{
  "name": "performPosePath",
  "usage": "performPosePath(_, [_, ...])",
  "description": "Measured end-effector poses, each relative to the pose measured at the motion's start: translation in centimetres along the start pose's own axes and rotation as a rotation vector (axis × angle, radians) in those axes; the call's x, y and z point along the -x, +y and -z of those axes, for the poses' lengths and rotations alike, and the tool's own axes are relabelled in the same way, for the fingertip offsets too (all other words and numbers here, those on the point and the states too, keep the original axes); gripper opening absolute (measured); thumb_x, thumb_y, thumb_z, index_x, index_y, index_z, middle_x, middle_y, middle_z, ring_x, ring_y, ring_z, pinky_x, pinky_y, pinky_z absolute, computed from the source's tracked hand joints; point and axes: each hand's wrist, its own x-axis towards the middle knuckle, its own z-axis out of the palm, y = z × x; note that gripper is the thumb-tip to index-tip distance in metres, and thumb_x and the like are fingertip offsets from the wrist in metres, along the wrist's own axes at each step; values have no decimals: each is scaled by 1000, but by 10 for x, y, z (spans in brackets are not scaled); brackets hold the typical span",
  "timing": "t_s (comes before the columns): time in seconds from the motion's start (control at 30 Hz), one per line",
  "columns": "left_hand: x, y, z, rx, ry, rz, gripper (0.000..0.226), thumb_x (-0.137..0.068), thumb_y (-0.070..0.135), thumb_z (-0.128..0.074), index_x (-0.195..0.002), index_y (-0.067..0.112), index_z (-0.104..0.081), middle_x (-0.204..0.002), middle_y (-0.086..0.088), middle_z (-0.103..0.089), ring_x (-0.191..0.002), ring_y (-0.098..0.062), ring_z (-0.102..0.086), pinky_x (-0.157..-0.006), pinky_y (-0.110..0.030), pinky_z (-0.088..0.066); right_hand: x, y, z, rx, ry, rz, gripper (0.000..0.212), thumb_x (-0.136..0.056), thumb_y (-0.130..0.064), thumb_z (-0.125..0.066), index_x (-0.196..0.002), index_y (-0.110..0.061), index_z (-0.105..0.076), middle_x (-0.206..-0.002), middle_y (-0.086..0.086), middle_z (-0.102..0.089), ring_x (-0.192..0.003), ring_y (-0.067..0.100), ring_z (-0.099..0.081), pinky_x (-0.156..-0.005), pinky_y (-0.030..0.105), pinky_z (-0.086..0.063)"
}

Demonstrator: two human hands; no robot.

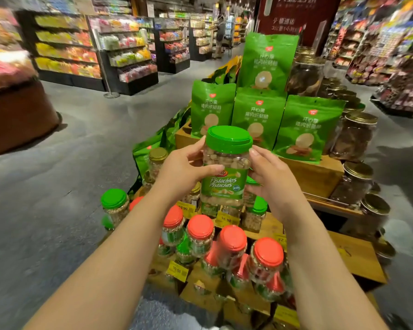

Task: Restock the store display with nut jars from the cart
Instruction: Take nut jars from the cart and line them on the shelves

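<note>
- Head view, item held: pistachio jar, clear plastic, green lid, green label. It is carried upright in the air above the middle of the tiered wooden display, not yet set down.
- Left hand: grasps the jar's left side, thumb across the front above the label.
- Right hand: grasps the jar's right side, fingers curled behind it.
- Near tier: red-lidded jars, several leaning or tipped. A jar lowered among them would likely knock more over.
- Middle tier: green-lidded jars at left and below the held jar, with yellow price tags on the shelf edge. The free gap looks narrow, so a crooked landing could push a neighbour off the left corner.
- Far tier: green snack pouches stand loosely just behind the jar; a brush from the lid could topple them.
- Right side: gold-lidded jars, well clear.
- Cart: not in view.
</note>
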Motion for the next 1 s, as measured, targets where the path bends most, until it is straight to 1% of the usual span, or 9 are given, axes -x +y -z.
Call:
performPosePath(0.13, [-54, -12, -17, 28, 13, 43, 108, -47, 67, -92, -145, 48, -50, -140, 16, -62, -129, -9, -58, -104, -49, -53, -59, 0, 17, 15, -36, -8, 56, -94, -56, -62, -144, -32, -52, -138, -6, -62, -126, 15, -59, -92, 39, -55])
performPosePath(0.27, [-95, -30, -34, 90, 3, 110, 99, -52, 49, -95, -142, 50, -52, -138, 13, -64, -122, -17, -65, -85, -51, -62, -109, 8, 28, 47, -66, -46, 56, -98, -50, -58, -150, -34, -45, -141, -6, -58, -126, 15, -58, -96, 41, -53])
performPosePath(0.33, [-114, -44, -39, 105, -9, 156, 100, -50, 51, -95, -141, 51, -54, -137, 14, -64, -120, -18, -66, -85, -53, -62, -131, 15, 29, 66, -77, -78, 56, -99, -49, -58, -150, -33, -43, -142, -6, -57, -124, 13, -57, -103, 45, -51])
performPosePath(0.43, [-136, -64, -46, 85, -50, 213, 88, -66, 34, -95, -142, 49, -54, -131, 19, -66, -119, -11, -65, -86, -46, -62, -159, 30, 25, 60, -79, -146, 58, -99, -48, -58, -152, -30, -42, -140, -7, -56, -116, 8, -56, -107, 49, -49])
performPosePath(0.53, [-161, -86, -51, 16, -103, 248, 73, -79, 21, -87, -141, 43, -55, -123, 19, -68, -109, -7, -65, -82, -32, -55, -187, 46, 20, 76, -86, -223, 51, -100, -47, -58, -146, -31, -46, -121, -19, -57, -107, 5, -54, -105, 47, -50])
performPosePath(0.63, [-186, -117, -54, 5, -130, 371, 68, -80, 17, -83, -138, 34, -52, -122, 12, -67, -109, -14, -66, -84, -43, -59, -213, 65, 15, 89, -83, -294, 46, -101, -46, -57, -143, -33, -46, -105, -25, -52, -109, 8, -49, -103, 44, -49])
performPosePath(0.77, [-214, -154, -59, 19, -190, 531, 75, -60, 26, -72, -131, 33, -49, -130, -2, -64, -114, -23, -65, -90, -51, -59, -246, 92, 5, 144, -32, -370, 54, -101, -46, -56, -149, -24, -44, -116, -14, -53, -101, 6, -50, -95, 39, -46])
performPosePath(0.87, [-233, -182, -64, 9, -232, 566, 72, -60, 24, -68, -129, 27, -49, -125, -4, -64, -110, -26, -65, -84, -48, -60, -269, 119, -1, 173, 9, -425, 55, -100, -47, -59, -148, -24, -47, -113, -15, -56, -106, 8, -53, -102, 43, -47])
performPosePath(1.0, [-252, -213, -71, -19, -307, 614, 66, -68, 16, -70, -129, 22, -48, -123, -3, -61, -110, -19, -61, -85, -43, -57, -288, 149, -7, 220, 78, -485, 68, -90, -60, -63, -144, -20, -52, -136, -6, -60, -122, 16, -56, -108, 48, -47])
